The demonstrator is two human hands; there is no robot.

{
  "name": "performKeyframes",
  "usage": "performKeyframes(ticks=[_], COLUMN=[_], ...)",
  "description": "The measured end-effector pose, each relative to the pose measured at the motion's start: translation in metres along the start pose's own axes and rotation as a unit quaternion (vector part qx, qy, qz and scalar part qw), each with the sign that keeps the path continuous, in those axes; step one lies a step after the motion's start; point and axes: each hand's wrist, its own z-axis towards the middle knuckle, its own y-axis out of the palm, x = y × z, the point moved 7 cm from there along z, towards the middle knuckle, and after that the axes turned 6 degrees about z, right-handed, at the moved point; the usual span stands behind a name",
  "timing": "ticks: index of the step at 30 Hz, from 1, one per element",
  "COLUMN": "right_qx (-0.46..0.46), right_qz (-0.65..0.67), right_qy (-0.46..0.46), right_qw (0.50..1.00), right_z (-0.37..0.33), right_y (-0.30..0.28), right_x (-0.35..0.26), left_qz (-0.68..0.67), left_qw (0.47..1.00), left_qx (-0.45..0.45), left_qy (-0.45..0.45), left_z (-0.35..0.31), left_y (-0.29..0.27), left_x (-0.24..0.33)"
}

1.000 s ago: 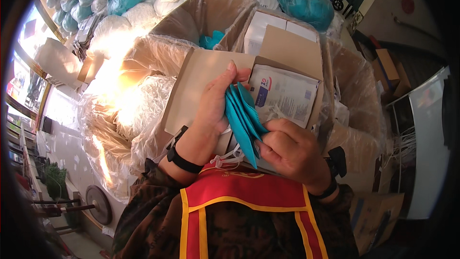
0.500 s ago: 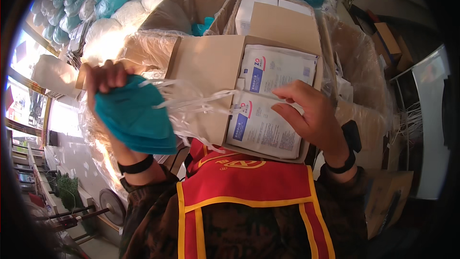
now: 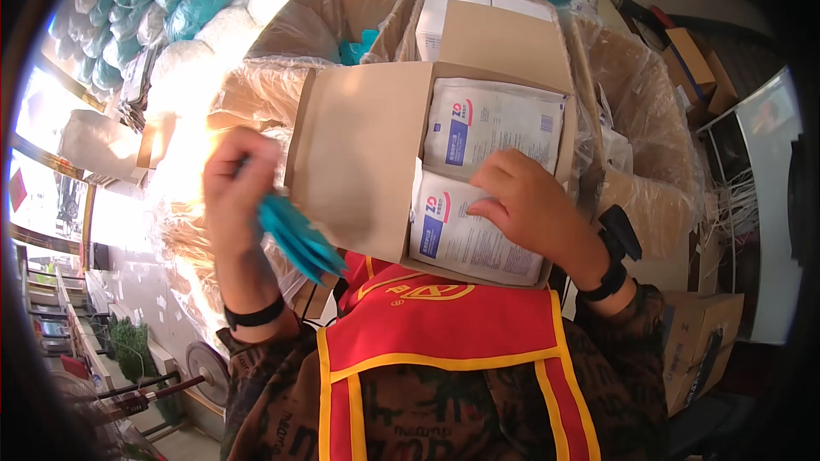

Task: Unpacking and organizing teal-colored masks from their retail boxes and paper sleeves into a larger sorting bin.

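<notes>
A stack of teal face masks [image 3: 299,239] hangs below my left hand [image 3: 242,172], which is closed on it and smeared by motion. The masks are seen almost edge-on, and their white straps hardly show. My right hand [image 3: 531,212] is over the lower of two white printed packets [image 3: 453,235], its fingers curled and the thumb close to them. Whether anything is between those fingertips I cannot make out. The other white packet [image 3: 504,115] lies farther back in the same open cardboard box [image 3: 363,158], whose lid is folded out to the left.
Behind the box stand large cartons lined with clear plastic [image 3: 329,13]; one has teal pieces [image 3: 359,47] inside. White boxes [image 3: 453,13] sit in another. Filled bags [image 3: 201,8] are piled at the far left. A brown carton [image 3: 696,346] is at the right.
My left hand has moved right, and the masks have swung from face-on to nearly edge-on. The white straps no longer stretch toward my right hand, which has shifted slightly left with its fingers drawn together.
</notes>
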Motion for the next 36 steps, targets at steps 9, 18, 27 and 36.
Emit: performKeyframes(ticks=[9, 18, 27, 36], right_qx=[0.083, 0.104, 0.164, 0.147], right_qz=[-0.004, 0.094, -0.040, -0.089], right_qy=[-0.020, -0.058, -0.048, -0.067], right_qw=[0.996, 0.988, 0.985, 0.983], right_z=[-0.013, -0.004, -0.002, 0.005], right_y=[-0.022, -0.082, -0.075, -0.052], right_x=[-0.032, -0.034, -0.023, -0.026], left_qz=[0.071, 0.025, 0.009, -0.032], left_qw=[0.960, 0.954, 0.977, 0.982], left_qx=[-0.268, -0.297, -0.203, -0.180], left_qy=[-0.030, -0.012, -0.059, -0.044], left_z=[-0.009, 0.003, -0.005, -0.006], left_y=[0.103, 0.124, 0.141, 0.145], left_x=[-0.028, 0.005, 0.000, -0.009])
